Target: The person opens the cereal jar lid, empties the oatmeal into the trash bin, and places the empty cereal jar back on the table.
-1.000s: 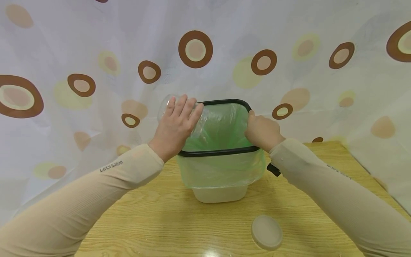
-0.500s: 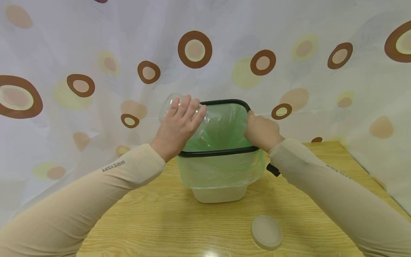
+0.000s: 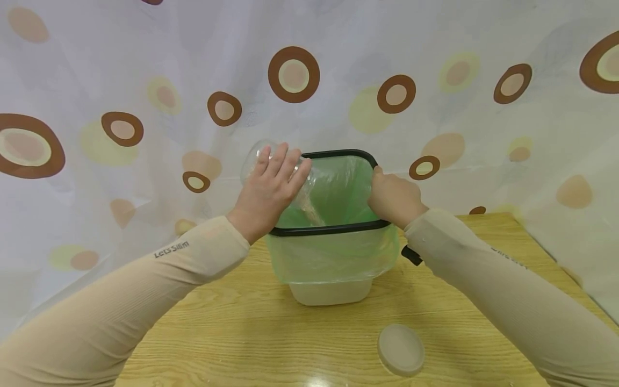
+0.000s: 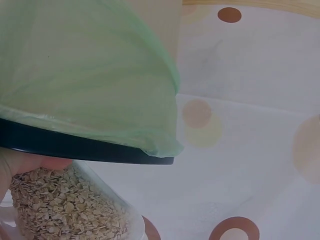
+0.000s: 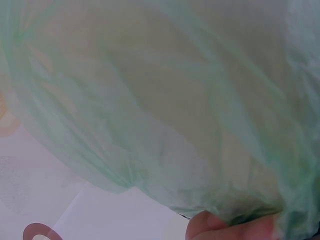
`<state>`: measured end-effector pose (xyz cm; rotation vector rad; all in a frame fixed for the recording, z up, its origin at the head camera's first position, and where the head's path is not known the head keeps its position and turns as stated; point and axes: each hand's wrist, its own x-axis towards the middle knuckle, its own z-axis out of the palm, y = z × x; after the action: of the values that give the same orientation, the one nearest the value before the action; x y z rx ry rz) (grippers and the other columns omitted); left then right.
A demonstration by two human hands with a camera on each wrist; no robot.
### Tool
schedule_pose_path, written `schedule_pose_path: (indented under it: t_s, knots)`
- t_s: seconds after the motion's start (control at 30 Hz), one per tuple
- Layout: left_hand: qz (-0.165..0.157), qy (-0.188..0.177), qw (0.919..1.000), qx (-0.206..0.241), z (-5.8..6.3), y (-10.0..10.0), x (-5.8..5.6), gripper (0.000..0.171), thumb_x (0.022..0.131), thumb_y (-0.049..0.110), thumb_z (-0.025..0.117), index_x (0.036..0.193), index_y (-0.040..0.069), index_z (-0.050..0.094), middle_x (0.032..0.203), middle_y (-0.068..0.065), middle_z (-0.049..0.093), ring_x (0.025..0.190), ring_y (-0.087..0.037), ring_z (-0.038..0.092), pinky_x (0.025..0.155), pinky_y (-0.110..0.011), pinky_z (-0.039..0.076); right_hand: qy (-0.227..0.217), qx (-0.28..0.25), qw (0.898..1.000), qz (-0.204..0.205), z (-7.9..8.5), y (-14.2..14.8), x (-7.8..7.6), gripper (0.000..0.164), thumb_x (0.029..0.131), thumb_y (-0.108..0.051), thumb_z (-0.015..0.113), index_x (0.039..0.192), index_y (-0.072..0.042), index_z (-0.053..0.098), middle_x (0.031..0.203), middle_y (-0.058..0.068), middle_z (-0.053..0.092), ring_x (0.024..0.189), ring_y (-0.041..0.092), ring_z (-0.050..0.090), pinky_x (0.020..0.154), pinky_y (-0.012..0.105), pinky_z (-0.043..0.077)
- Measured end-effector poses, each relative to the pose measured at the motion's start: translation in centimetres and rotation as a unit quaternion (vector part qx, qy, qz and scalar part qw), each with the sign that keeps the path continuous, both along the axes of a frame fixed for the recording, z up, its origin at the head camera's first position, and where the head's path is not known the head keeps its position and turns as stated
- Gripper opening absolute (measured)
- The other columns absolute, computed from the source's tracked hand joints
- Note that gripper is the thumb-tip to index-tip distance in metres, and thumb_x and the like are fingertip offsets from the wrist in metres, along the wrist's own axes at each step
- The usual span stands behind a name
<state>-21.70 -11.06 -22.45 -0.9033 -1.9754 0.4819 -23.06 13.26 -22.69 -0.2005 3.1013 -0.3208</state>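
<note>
My left hand (image 3: pixel 268 196) grips a clear plastic jar (image 3: pixel 250 161), tilted mouth-down over the left side of a trash bin. Rolled oats (image 4: pixel 70 207) show through the jar wall in the left wrist view, and a stream of falling oats (image 3: pixel 311 210) drops into the bin. A green plastic bag (image 3: pixel 333 255) lines the bin and folds over its outside, under a black rim (image 3: pixel 333 229). At the right side of that rim, my right hand (image 3: pixel 395 199) holds on with curled fingers. In the right wrist view the fingers (image 5: pixel 235 231) press against the bag.
A round pale lid (image 3: pixel 401 349) lies on the wood-grain table (image 3: pixel 232 333) in front of the bin. Behind stands a white sheet (image 3: pixel 329 32) with brown and yellow circles. A black strap end (image 3: pixel 412 255) sticks out by the right sleeve.
My left hand has shifted slightly right with the jar. A stream of oats now shows falling into the bin. The right hand stays on the rim.
</note>
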Motion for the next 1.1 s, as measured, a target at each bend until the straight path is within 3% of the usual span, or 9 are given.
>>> schedule_pose_path:
  t_s: [0.6, 0.87, 1.1]
  knots:
    - [-0.004, 0.021, 0.9997, -0.011, -0.12, 0.08, -0.04, 0.055, 0.076, -0.009, 0.069, 0.127, 0.002, 0.049, 0.126, -0.021, 0.050, 0.122, -0.039, 0.049, 0.103, -0.050, 0.037, -0.004, 0.002, 1.000, -0.002, 0.01, 0.04, -0.05, 0.059, 0.097, -0.007, 0.040, 0.149, 0.011, 0.020, 0.054, 0.008, 0.048, 0.044, 0.016, 0.034, 0.045, 0.031, 0.031]
    - [-0.006, 0.068, 0.9972, -0.032, 0.01, 0.33, -0.07, 0.051, 0.080, -0.005, 0.069, 0.127, 0.004, 0.051, 0.127, -0.018, 0.053, 0.122, -0.036, 0.049, 0.104, -0.047, 0.038, -0.004, -0.001, 1.000, -0.002, 0.08, 0.06, 0.02, 0.059, 0.096, -0.006, 0.040, 0.148, 0.011, 0.020, 0.054, 0.008, 0.048, 0.044, 0.017, 0.034, 0.045, 0.031, 0.031]
    - [-0.013, 0.048, 0.9986, -0.019, -0.03, 0.28, -0.11, 0.051, 0.080, -0.008, 0.068, 0.127, 0.003, 0.050, 0.127, -0.020, 0.053, 0.122, -0.038, 0.049, 0.103, -0.049, 0.038, -0.003, 0.000, 1.000, 0.000, 0.05, 0.07, 0.02, 0.059, 0.096, -0.007, 0.041, 0.148, 0.011, 0.020, 0.054, 0.008, 0.048, 0.044, 0.016, 0.035, 0.045, 0.031, 0.031]
